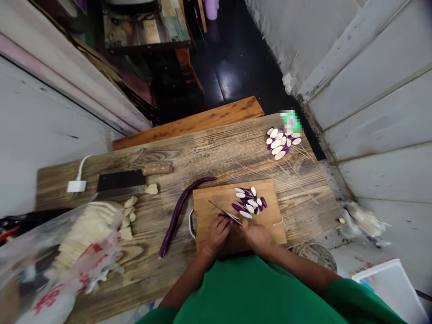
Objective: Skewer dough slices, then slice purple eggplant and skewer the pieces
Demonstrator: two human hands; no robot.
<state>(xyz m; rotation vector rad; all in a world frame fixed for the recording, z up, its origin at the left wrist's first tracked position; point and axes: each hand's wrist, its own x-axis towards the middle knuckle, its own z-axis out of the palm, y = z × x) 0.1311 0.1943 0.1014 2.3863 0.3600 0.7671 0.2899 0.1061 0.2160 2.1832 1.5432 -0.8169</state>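
Note:
My right hand (255, 232) is wrapped round the handle of a knife (219, 207), whose thin blade points up and left over the wooden cutting board (209, 198). Close beside the blade, the bent fingers of my left hand (218, 233) press on a piece of purple eggplant (232, 218), mostly hidden by the hand and knife. Oval eggplant slices (252, 203) with white faces and purple skin lie in a loose pile on the board. One long whole eggplant (175, 213) rests on the table to the left of the board.
A cleaver (121, 180) lies back left near pale cut chunks (128, 212) and a plastic bag (87, 234) of pale slices. More eggplant slices (278, 146) are heaped at the back right, near thin wooden skewers (299, 182). A white adapter (76, 186) sits far left.

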